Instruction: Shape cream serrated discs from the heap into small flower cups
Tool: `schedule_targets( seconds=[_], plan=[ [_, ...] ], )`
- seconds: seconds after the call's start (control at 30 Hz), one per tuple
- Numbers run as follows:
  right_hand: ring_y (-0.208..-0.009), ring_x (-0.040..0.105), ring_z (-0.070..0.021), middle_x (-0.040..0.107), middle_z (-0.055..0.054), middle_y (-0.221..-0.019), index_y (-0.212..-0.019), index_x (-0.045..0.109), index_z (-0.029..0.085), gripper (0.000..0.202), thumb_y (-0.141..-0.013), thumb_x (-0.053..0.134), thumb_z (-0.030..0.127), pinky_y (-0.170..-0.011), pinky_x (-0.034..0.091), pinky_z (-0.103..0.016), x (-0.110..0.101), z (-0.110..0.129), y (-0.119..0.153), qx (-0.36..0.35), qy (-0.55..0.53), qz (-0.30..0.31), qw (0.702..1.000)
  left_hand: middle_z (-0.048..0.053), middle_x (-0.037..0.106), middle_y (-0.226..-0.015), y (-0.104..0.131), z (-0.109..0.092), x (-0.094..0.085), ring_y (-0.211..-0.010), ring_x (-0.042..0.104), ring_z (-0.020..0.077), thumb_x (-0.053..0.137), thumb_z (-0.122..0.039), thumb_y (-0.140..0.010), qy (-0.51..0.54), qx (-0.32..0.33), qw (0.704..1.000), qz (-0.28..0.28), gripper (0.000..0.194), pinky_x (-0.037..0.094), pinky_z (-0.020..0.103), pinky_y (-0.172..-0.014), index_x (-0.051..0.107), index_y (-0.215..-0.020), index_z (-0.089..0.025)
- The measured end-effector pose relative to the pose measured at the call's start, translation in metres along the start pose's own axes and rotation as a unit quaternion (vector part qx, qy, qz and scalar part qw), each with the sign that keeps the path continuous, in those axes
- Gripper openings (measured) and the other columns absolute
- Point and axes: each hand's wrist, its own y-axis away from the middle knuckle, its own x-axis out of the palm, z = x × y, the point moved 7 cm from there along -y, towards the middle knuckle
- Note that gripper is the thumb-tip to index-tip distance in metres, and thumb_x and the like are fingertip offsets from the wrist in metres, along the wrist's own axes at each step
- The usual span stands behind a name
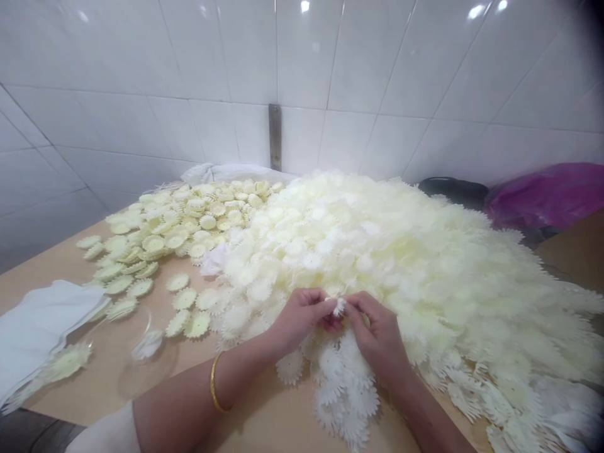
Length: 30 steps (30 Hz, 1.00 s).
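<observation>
Near the middle of the view, my left hand [309, 314] and my right hand [375, 324] meet, fingertips pinched on a small white petal piece [338, 307] between them. Just below hangs or lies a bunch of white flower-shaped pieces [346, 396]. Behind and to the right of my hands rises a large heap of pale yellow-white flower pieces [377, 233]. My fingers partly hide the held piece.
Thicker yellow flower discs [153, 244] are piled at the left of the brown table [278, 421]. A white cloth [42, 321] lies at the left edge. A purple bag [552, 195] and a dark object [453, 190] sit back right, before a tiled wall.
</observation>
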Motion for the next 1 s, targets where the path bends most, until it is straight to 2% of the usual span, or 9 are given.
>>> schedule_targets(
  seconds=[0.2,0.37,0.57,1.0],
  plan=[
    [-0.067,0.051,-0.0143,0.054,-0.003,-0.071,-0.074,0.052,0.017,0.018,-0.085,0.041,0.026,-0.061,0.041,-0.025,-0.003,0.001,0.0,0.021,-0.022,0.003,1.0,0.004,0.06,-0.061,0.001,-0.004,-0.004,-0.06,0.059,0.0142,0.057,-0.037,-0.074,-0.071,0.034,0.996,-0.03,0.027,0.047,0.028,-0.062,0.056,-0.066,-0.012],
    [-0.064,0.05,-0.0134,0.052,-0.001,-0.068,-0.07,0.049,0.017,0.018,-0.084,0.043,0.025,-0.059,0.039,-0.024,-0.003,0.0,0.0,0.031,-0.019,0.001,0.999,0.004,0.06,-0.059,0.0,-0.002,-0.002,-0.06,0.059,0.0146,0.058,-0.036,-0.073,-0.058,0.028,0.998,-0.023,0.026,0.047,0.028,-0.061,0.055,-0.064,-0.012],
    [-0.06,0.047,-0.0129,0.051,0.0,-0.065,-0.071,0.049,0.017,0.017,-0.083,0.045,0.028,-0.055,0.037,-0.023,-0.015,-0.011,0.002,0.062,0.0,-0.063,0.996,0.007,0.063,-0.064,-0.003,0.0,-0.008,-0.057,0.06,0.0145,0.061,-0.035,-0.07,-0.002,-0.001,0.999,-0.043,0.025,0.046,0.027,-0.059,0.054,-0.064,-0.012],
    [-0.06,0.048,-0.0134,0.051,0.0,-0.062,-0.068,0.05,0.017,0.018,-0.079,0.049,0.031,-0.055,0.038,-0.023,-0.032,-0.021,0.002,0.098,-0.044,-0.165,0.981,0.007,0.064,-0.062,0.002,-0.007,-0.005,-0.056,0.06,0.0145,0.059,-0.031,-0.071,0.031,0.032,0.998,-0.051,0.021,0.047,0.026,-0.057,0.053,-0.064,-0.012]
  ],
)
